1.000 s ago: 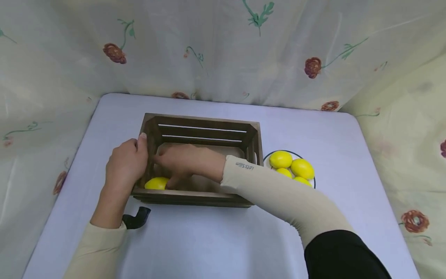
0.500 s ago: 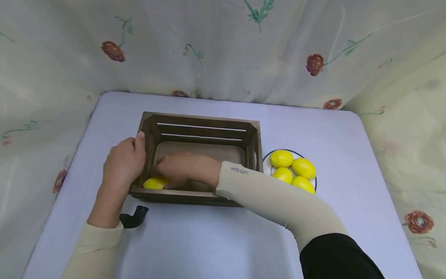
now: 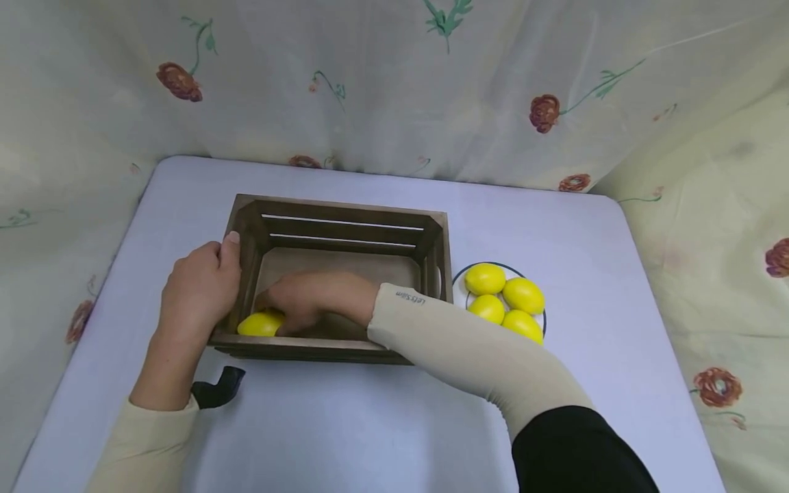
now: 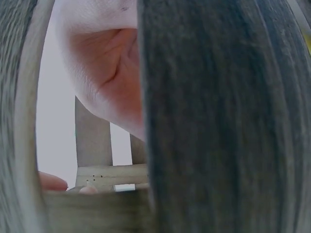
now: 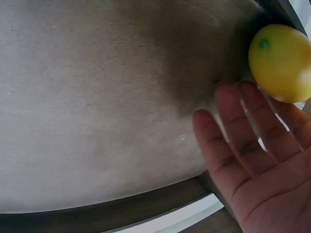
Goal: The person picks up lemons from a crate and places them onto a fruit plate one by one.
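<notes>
A brown slatted wooden crate [image 3: 333,350] stands on the table. My left hand [image 3: 200,284] grips its left end, thumb up along the rim. Through a gap between dark boards [image 4: 209,116], the left wrist view shows part of a hand [image 4: 104,73]. Inside the crate, my right hand [image 3: 314,298] reaches down beside a yellow lemon [image 3: 259,324] in the near left corner. In the right wrist view its fingers [image 5: 228,111] are straight, right at the lemon [image 5: 282,63], over the brown crate floor [image 5: 107,107]; the thumb is outside that view.
Right of the crate sits a plate [image 3: 457,291] with a dark rim, holding several lemons [image 3: 487,309]. A black curved object [image 3: 220,389] appears beside my left wrist. Floral curtains [image 3: 370,89] hang behind the white-covered table [image 3: 345,424].
My right hand has moved a little toward the crate's near side, closer round the lemon. The left hand keeps its hold on the crate. The head view has shifted slightly.
</notes>
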`<action>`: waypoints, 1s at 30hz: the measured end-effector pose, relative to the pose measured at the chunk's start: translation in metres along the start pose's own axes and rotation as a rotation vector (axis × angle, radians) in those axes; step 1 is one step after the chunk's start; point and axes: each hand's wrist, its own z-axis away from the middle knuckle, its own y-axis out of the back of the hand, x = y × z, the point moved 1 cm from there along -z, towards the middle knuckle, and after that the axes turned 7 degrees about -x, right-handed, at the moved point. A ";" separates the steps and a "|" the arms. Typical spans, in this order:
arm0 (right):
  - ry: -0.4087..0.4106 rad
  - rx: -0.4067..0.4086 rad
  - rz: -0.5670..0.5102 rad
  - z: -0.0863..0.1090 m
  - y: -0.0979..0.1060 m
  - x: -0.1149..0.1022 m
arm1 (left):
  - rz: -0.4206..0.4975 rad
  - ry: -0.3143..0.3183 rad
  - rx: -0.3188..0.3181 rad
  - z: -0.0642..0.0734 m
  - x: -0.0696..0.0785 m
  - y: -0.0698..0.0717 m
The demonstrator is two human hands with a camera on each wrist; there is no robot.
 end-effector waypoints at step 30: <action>-0.008 0.020 -0.062 0.002 0.009 -0.002 | -0.025 0.021 -0.035 -0.005 0.000 0.001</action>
